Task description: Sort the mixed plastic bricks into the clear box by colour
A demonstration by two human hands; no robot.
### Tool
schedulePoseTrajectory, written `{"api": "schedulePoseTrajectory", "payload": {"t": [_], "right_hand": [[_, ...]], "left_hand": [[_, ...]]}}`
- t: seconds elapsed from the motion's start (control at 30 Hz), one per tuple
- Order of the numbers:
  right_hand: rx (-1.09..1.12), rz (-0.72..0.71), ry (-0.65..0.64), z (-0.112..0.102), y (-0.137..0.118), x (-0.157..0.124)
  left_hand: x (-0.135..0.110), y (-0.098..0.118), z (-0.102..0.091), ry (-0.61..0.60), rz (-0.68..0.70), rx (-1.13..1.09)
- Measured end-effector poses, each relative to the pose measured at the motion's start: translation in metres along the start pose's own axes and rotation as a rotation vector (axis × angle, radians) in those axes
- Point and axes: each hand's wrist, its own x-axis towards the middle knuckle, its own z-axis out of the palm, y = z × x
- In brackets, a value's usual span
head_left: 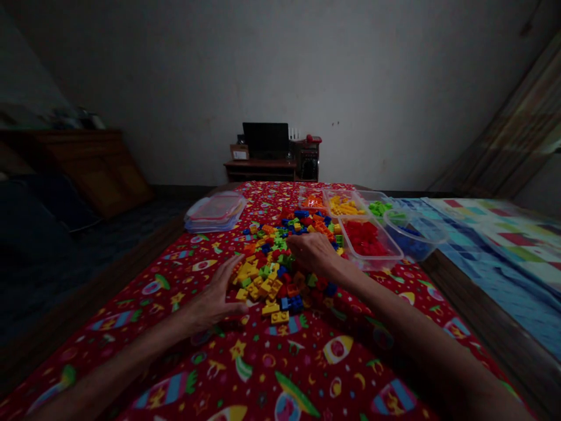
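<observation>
A loose heap of toy building bricks in yellow, red, blue, green and orange lies on the red patterned tablecloth. At the heap's left edge, beside a cluster of yellow bricks, my left hand is open with thumb and fingers apart. Over the middle of the heap, my right hand has its fingers curled down among the bricks; its fingertips, and whatever they may hold, are hidden behind the hand.
Right of the heap stand clear containers of sorted bricks: red, yellow, green, blue and orange. Stacked lids lie at the left. Beyond the table are a desk with a monitor and a bed.
</observation>
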Motion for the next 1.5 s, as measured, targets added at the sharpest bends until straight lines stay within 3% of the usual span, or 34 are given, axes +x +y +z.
{"api": "schedulePoseTrajectory", "payload": {"t": [0.2, 0.43, 0.57, 0.8, 0.97, 1.17, 1.33, 1.37, 1.5], "right_hand": [[-0.001, 0.014, -0.014, -0.005, 0.004, -0.002], [-0.020, 0.055, 0.000, -0.008, 0.013, -0.001], [-0.028, 0.117, 0.021, -0.015, 0.021, -0.001], [-0.028, 0.162, 0.053, -0.018, 0.036, -0.002], [-0.023, 0.202, 0.035, -0.019, 0.038, -0.003], [-0.027, 0.215, 0.004, -0.020, 0.038, -0.002], [-0.027, 0.204, 0.004, -0.019, 0.040, -0.001], [-0.026, 0.199, 0.011, -0.019, 0.041, -0.001], [-0.014, 0.204, 0.035, -0.020, 0.046, -0.001]], "left_hand": [[0.019, 0.039, 0.041, 0.214, 0.215, 0.183], [0.073, 0.068, 0.044, 0.318, 0.365, 0.188], [0.107, 0.074, 0.042, 0.323, 0.339, 0.136], [0.169, 0.073, 0.043, 0.310, 0.146, 0.080], [0.188, 0.071, 0.034, 0.258, 0.094, -0.015], [0.173, 0.054, 0.018, 0.388, 0.163, -0.058], [0.119, 0.067, 0.005, 0.385, 0.427, 0.022], [0.103, 0.076, 0.004, 0.333, 0.520, 0.043], [0.042, 0.118, 0.013, -0.183, 0.967, 0.212]]}}
